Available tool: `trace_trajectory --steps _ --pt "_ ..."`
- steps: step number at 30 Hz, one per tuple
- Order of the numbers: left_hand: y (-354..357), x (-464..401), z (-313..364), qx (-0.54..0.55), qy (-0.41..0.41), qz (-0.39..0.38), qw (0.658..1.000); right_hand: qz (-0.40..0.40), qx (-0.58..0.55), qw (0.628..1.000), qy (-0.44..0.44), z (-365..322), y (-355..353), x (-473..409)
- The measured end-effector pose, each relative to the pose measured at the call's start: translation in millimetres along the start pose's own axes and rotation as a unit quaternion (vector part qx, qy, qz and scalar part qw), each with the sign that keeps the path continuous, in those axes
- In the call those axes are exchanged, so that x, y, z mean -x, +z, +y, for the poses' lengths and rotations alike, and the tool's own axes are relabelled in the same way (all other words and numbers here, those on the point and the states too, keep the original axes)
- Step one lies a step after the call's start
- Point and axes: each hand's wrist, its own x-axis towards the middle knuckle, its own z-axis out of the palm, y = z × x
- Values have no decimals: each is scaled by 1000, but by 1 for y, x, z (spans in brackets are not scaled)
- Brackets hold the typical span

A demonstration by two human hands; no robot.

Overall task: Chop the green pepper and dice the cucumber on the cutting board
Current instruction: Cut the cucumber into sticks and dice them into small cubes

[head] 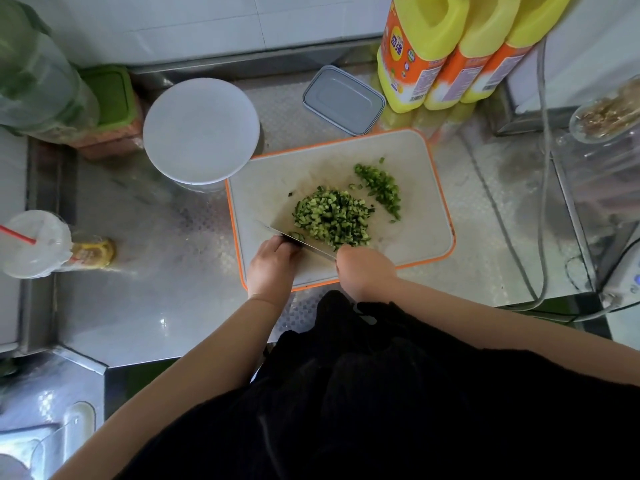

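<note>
I logged the cutting board [415, 216], white with an orange rim, lying on the steel table [145, 306] in front of the person. Two green piles sat on it: the diced cucumber [330, 216] heaped near the board's middle, and the chopped green pepper [381, 187] in a smaller strip just beyond it, to the right, the two close but apart.

The right hand [363, 268] gripped the knife [304, 245] at its handle, fingers curled round it; the handle itself was hidden under the hand. The blade ran leftward along the near edge of the cucumber heap. The left hand [273, 265] rested at the blade, fingers curled down over a dark cucumber piece [294, 236] against the knife; I judged it held.

Off the board I noted a white round lid [201, 129] overlapping the far-left corner, a grey rectangular container [343, 98], three yellow bottles [433, 53] behind, and a lidded cup with a red straw [34, 242] at the left.
</note>
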Motion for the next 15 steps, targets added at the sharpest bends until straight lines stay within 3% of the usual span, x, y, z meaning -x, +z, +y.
trace_trajectory --steps 7,15 --pt "1 7 -3 20 10 26 999 11 -130 991 10 6 1 -9" --pt "-1 7 -2 -5 24 7 1000 24 -42 998 -33 7 7 4"
